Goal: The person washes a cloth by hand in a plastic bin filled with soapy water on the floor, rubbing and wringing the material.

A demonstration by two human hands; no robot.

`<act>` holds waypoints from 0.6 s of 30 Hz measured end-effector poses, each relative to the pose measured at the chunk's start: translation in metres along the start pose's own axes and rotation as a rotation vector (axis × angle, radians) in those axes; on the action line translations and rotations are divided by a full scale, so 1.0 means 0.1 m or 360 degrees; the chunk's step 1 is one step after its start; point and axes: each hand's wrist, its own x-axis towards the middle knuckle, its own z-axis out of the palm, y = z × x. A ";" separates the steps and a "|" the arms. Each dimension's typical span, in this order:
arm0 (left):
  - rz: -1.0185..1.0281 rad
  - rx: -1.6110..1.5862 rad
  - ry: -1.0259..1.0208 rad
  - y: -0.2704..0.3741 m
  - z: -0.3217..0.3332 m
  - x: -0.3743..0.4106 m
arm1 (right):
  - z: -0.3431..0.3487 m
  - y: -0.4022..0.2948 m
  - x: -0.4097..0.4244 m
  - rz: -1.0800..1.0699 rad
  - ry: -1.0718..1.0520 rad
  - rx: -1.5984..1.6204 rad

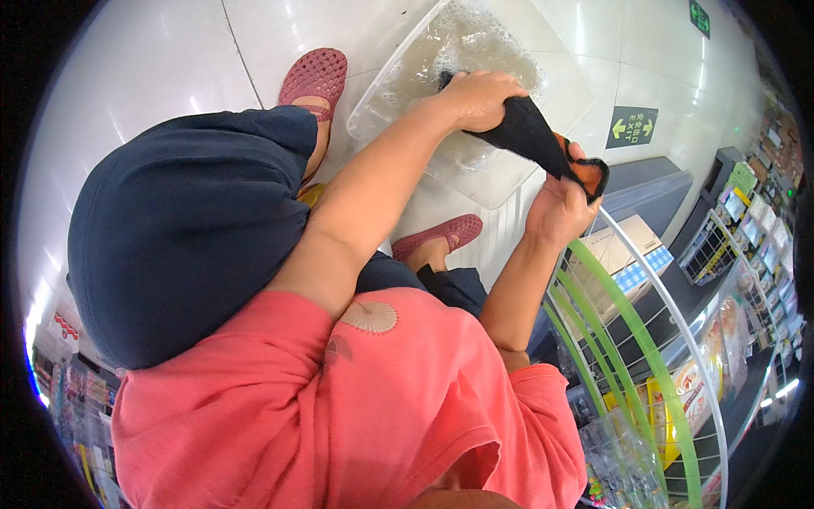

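Observation:
A black fabric tube (524,133), sock-like, with orange showing inside its end, stretches between my two hands. My left hand (480,98) is closed around its farther part, and a dark bit of it sticks out past the knuckles. The right hand (566,200) holds the other end by the rim, where the orange lining (588,173) is turned outward. Behind and below the left hand, a clear plastic tub (381,86) on the floor holds cloudy, foamy water (470,38). The fabric is above the tub's near right side.
A wire rack with green bands (642,331) stands close on my right, holding packaged goods (690,401). Beyond it are a cardboard box (626,242) and stocked shelves (763,235). An exit sign (633,127) lies on the tiled floor. My red woven shoes (318,73) flank the tub's near side.

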 end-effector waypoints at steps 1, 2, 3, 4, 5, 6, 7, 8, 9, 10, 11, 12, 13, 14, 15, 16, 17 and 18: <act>-0.0016 0.0035 -0.0075 -0.03 0.01 -0.02 | 0.02 -0.06 -0.02 -0.0050 -0.0011 -0.0020; -0.0032 0.0068 -0.0159 0.00 -0.02 -0.04 | 0.00 -0.11 -0.04 -0.0075 -0.0025 -0.0071; -0.0087 0.0001 -0.0318 0.03 -0.07 -0.03 | 0.00 -0.16 -0.06 -0.0122 0.0033 -0.0045; -0.0141 -0.0065 -0.0478 0.06 -0.12 0.00 | 0.02 -0.20 -0.08 -0.0169 0.0090 -0.0019; -0.0196 -0.0127 -0.0637 0.10 -0.21 0.03 | 0.04 -0.22 -0.10 -0.0214 0.0146 0.0012; -0.0307 -0.0072 -0.0772 0.14 -0.27 0.09 | -0.01 -0.23 -0.10 -0.0255 0.0110 -0.0010; -0.0223 -0.0102 -0.0687 0.13 -0.27 0.08 | -0.05 -0.23 -0.11 -0.0255 0.0084 -0.0017; -0.0145 -0.0129 -0.0598 0.10 -0.28 0.05 | -0.09 -0.24 -0.12 -0.0250 0.0054 -0.0021; -0.0066 -0.0155 -0.0511 0.08 -0.27 0.02 | -0.13 -0.24 -0.14 -0.0244 0.0025 -0.0024; 0.0063 -0.0271 -0.0313 0.09 -0.21 0.00 | -0.18 -0.23 -0.16 -0.0286 -0.0079 -0.0038; 0.0193 -0.0388 -0.0119 0.15 -0.14 -0.02 | -0.19 -0.25 -0.19 -0.0317 -0.0140 -0.0071; 0.0322 -0.0502 0.0077 0.17 -0.09 -0.03 | -0.19 -0.26 -0.21 -0.0347 -0.0202 -0.0104; 0.0303 -0.0408 -0.0093 0.16 -0.07 -0.04 | -0.19 -0.26 -0.23 -0.0376 -0.0264 -0.0136; 0.0293 -0.0319 -0.0266 0.17 -0.07 -0.02 | -0.14 -0.29 -0.24 -0.0380 -0.0179 -0.0116; 0.0282 -0.0228 -0.0437 0.16 -0.07 0.00 | -0.12 -0.31 -0.23 -0.0344 -0.0056 -0.0157; 0.0136 -0.0245 -0.0429 0.13 -0.05 -0.01 | -0.11 -0.32 -0.22 -0.0307 0.0067 -0.0198; -0.0015 -0.0167 -0.0507 0.15 -0.10 -0.01 | -0.10 -0.35 -0.21 -0.0272 0.0188 -0.0239; -0.0169 -0.0083 -0.0585 0.19 -0.20 0.00 | -0.08 -0.35 -0.22 -0.0262 0.0257 -0.0226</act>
